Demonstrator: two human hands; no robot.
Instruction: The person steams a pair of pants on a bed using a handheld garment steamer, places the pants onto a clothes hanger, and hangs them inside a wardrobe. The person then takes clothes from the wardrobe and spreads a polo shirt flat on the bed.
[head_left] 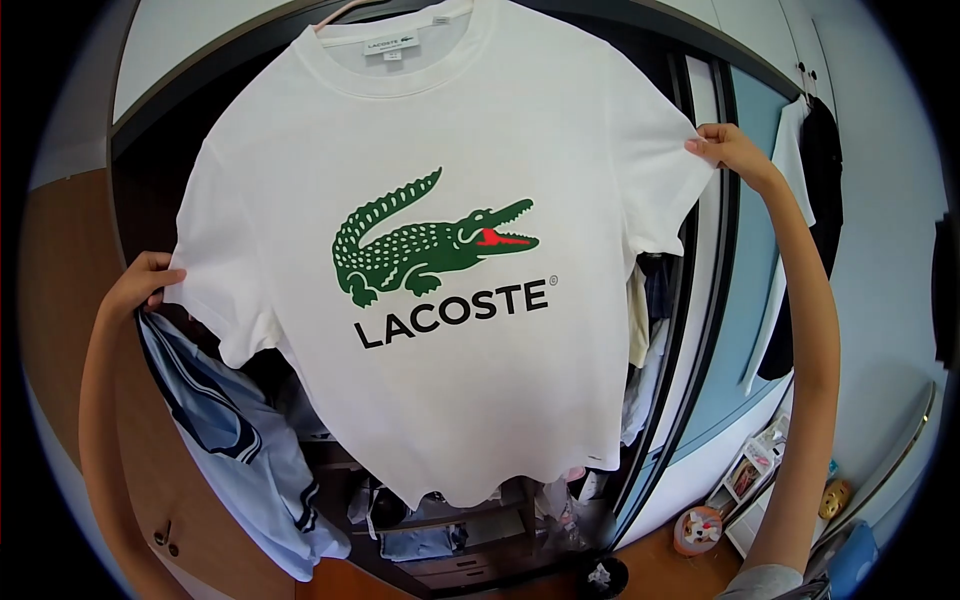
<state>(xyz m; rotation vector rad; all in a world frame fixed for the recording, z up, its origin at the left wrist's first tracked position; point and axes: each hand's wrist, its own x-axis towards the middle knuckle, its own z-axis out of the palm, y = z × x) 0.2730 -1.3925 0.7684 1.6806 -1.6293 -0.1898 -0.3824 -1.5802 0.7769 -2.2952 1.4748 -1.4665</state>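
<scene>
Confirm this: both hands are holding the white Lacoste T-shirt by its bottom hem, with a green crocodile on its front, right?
Not by the bottom hem: the head view shows both hands holding the white Lacoste T-shirt by its sleeves. The green crocodile is on its front.

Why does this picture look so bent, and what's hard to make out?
In the head view, the blue door panel bows and corners go black, probably from a wide-angle lens; again in the head view, the white T-shirt is bright, its crocodile print sharp, while the wardrobe interior is murky.
</scene>
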